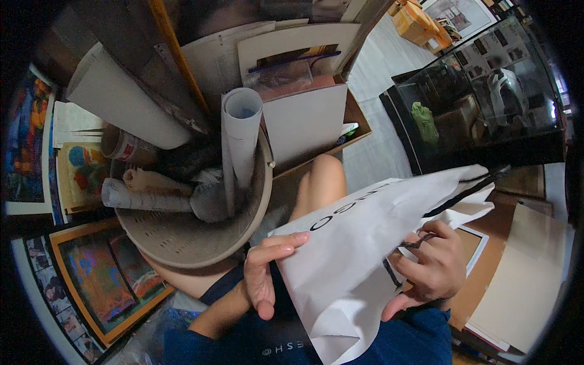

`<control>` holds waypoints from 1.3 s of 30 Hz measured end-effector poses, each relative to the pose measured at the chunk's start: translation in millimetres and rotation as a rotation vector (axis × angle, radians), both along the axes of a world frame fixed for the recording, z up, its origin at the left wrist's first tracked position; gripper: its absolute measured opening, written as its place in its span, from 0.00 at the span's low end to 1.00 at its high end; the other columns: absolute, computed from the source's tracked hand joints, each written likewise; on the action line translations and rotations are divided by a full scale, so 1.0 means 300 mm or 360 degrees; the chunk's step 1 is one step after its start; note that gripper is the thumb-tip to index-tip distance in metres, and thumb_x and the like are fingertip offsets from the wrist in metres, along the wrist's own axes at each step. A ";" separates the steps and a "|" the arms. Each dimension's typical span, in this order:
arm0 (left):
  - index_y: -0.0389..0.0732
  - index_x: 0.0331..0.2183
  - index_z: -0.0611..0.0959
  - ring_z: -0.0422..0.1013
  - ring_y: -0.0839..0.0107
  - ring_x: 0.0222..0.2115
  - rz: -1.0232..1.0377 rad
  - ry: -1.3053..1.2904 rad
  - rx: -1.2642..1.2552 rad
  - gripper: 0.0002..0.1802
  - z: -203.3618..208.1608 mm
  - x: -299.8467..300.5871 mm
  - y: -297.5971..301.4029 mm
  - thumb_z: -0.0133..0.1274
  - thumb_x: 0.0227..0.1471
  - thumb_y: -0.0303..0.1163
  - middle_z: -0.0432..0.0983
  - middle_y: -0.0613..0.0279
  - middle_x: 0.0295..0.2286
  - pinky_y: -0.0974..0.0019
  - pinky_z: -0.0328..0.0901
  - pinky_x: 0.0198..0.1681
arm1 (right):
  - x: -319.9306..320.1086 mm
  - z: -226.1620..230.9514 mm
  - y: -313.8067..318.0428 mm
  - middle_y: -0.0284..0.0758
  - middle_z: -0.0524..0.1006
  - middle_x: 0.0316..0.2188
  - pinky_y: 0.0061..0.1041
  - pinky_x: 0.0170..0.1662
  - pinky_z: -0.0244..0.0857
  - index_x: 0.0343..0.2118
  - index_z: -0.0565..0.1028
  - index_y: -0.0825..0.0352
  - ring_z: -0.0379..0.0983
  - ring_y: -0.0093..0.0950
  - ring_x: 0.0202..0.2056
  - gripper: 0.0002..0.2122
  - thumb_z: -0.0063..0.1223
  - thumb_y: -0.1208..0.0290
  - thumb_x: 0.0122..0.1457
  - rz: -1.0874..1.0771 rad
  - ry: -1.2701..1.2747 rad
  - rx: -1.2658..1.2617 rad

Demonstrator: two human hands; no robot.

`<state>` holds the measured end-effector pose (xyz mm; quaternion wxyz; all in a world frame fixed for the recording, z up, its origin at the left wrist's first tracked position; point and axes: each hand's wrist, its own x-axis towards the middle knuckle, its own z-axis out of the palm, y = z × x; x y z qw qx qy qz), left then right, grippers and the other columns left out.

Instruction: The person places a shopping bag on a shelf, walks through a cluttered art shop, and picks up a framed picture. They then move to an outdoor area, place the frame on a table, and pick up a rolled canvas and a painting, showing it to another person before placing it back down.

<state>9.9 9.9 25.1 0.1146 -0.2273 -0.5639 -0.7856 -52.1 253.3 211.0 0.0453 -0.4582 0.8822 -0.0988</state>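
Between the two hands, over the lap: one white bag (359, 255), soft-sided and creased, with black lettering on its upper face. Orientation: long axis slanting from the lap, near left, up to the far right; the straight edge sits beside the left hand, and the end with black strapping points away past the right hand. A loose corner folds over at the near end, below both hands.

Right hand (429, 261): fingers curled closed on a thin black cord (420, 241) at the bag's right side; thumb stretched apart toward the near side, against or just over the white material, contact uncertain.

Left hand (271, 267): half spread, fingers reaching to the bag's straight edge, fingertips resting on its face; thumb well apart and lower, not closed round anything.

Surroundings, by the hands. Beyond and left of the left hand: a round grey-brown basket (176, 246) holding paper rolls (246, 140). Farther left: an orange-framed picture (109, 280). Beyond the right hand: a dark glass case (450, 115). Right of the right hand: pale flat sheets (523, 267).
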 end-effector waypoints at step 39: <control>0.36 0.36 0.70 0.70 0.46 0.45 -0.0088 0.0412 -0.0862 0.24 0.280 -0.019 -0.154 0.46 0.53 0.50 0.71 0.39 0.44 0.49 0.67 0.46 | 0.168 -0.183 0.165 0.36 0.71 0.46 0.37 0.46 0.59 0.47 0.66 0.58 0.70 0.30 0.40 0.22 0.57 0.59 0.50 -0.0211 0.1615 -0.0252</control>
